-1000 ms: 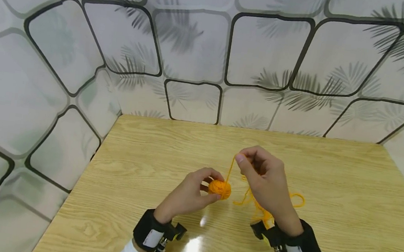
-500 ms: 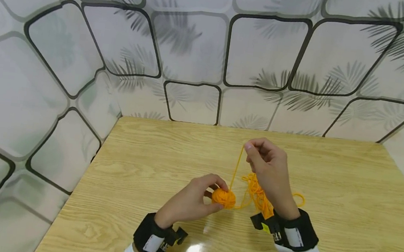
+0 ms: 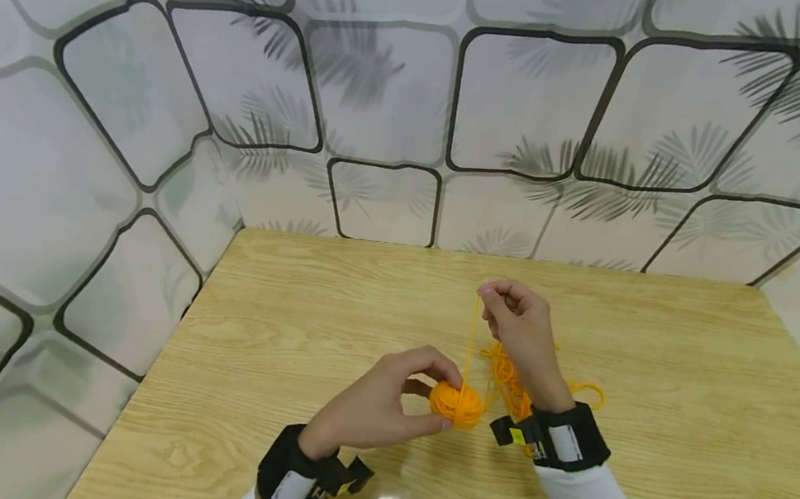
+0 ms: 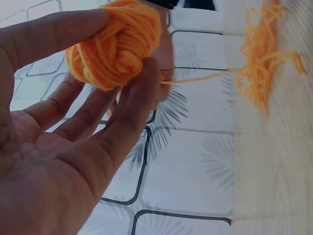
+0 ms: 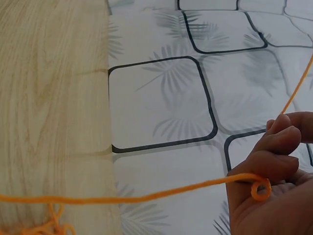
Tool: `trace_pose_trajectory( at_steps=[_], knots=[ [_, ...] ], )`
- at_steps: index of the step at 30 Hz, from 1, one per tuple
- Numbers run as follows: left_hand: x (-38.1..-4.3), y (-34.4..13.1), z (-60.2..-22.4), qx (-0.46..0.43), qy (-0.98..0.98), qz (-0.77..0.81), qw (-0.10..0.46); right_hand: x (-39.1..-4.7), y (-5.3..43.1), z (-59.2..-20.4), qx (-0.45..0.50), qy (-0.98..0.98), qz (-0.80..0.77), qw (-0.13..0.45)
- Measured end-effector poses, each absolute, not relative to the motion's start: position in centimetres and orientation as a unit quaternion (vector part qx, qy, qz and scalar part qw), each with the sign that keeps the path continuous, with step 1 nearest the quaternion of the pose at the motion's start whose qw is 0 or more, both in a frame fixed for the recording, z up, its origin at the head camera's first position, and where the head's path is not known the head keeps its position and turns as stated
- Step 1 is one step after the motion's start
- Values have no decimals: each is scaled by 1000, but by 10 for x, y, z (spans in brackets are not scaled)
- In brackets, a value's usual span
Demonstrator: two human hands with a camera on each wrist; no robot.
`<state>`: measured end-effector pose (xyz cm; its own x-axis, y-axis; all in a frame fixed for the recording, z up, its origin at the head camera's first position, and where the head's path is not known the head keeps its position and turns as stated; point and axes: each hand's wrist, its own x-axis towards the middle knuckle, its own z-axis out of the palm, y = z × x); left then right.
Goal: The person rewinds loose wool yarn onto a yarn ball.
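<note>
An orange yarn ball (image 3: 456, 404) is held between the thumb and fingers of my left hand (image 3: 390, 394), just above the table. In the left wrist view the yarn ball (image 4: 115, 46) shows wound strands, with the thumb on one side and fingertips on the other. My right hand (image 3: 521, 327) is farther back and to the right, pinching a yarn strand (image 3: 472, 333) that runs taut up from the ball. In the right wrist view, a strand (image 5: 146, 198) also passes into the curled fingers of the right hand (image 5: 274, 171) and forms a small loop there.
A loose tangle of orange yarn (image 3: 511, 384) lies on the wooden table (image 3: 288, 302), partly behind the right forearm. One loop (image 3: 591, 392) sticks out to its right. A patterned wall (image 3: 389, 90) rises behind the table's back edge, and another stands to the left.
The yarn ball and left hand have shifted right and slightly nearer. My right hand has risen away from the ball, then moved a little left, with the strand stretched longer between them.
</note>
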<state>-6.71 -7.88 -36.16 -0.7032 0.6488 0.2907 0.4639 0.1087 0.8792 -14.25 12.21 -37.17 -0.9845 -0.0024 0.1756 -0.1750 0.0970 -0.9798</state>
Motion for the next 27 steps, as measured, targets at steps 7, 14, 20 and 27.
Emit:
trace_pose_trajectory(
  at_steps=[7,14,20,27],
  knots=[
    [-62,-80,-340,358,679,639,38,-139,117,-384,40,-767,641,10],
    [-78,-82,-353,325,611,719,-58,-130,110,-396,29,-784,619,-34],
    [-86,-85,-356,239,568,781,-100,-116,102,-400,61,-784,618,-28],
    [-92,-88,-357,143,568,798,-143,-97,96,-396,119,-797,592,-8]
  ],
)
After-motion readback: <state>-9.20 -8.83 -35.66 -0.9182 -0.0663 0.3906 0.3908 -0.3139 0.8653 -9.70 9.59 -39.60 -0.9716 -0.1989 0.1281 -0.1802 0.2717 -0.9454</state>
